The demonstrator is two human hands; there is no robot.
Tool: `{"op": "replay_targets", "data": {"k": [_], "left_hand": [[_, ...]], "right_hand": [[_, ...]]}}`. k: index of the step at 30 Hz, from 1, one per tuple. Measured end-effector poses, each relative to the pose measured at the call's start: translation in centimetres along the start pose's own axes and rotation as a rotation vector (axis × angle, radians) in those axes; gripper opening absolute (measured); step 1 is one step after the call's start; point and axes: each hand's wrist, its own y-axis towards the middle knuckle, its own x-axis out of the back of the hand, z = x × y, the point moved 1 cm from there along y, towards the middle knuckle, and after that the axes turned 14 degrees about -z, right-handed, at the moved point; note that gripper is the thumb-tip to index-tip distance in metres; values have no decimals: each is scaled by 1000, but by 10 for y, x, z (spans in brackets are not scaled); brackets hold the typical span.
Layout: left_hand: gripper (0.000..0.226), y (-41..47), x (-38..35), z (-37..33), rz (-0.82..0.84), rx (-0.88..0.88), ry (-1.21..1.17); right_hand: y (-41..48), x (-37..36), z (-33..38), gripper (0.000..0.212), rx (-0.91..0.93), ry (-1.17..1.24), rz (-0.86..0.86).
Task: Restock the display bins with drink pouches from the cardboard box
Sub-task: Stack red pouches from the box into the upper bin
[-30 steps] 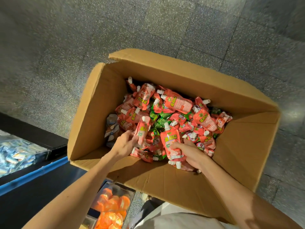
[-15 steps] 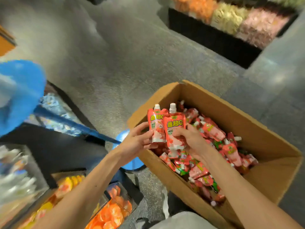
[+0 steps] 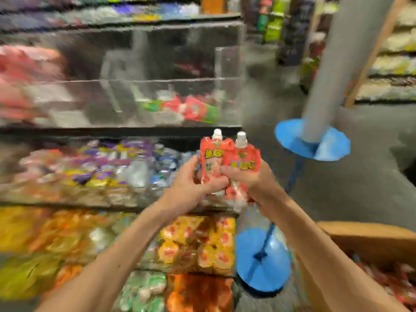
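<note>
Two red drink pouches with white caps stand upright between my hands: the left pouch [image 3: 210, 159] is gripped by my left hand [image 3: 191, 183], the right pouch [image 3: 244, 161] by my right hand [image 3: 252, 180]. Both hands are raised in front of the tiered display bins. A clear bin [image 3: 227, 86] on the upper tier holds a few red and green pouches [image 3: 191, 109]. The cardboard box [image 3: 369, 242] sits at the lower right, with red pouches inside it [image 3: 396, 282]. The picture is blurred by head motion.
Lower tiers hold bins of purple, yellow and orange packets [image 3: 108, 167]. A blue-based stand [image 3: 263, 262] is on the floor beside the box, and a grey post with a blue collar [image 3: 315, 138] rises at the right. More shelves [image 3: 391, 64] line the far right.
My view has swung up from the box to the display bins. Both hands have lifted the two red pouches out of the box and carried them toward the bins.
</note>
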Motion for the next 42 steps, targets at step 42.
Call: {"op": "replay_targets", "data": {"k": [42], "left_hand": [[30, 202, 457, -146, -107, -413, 319]], "right_hand": [[114, -479, 98, 16, 200, -134, -65]]}}
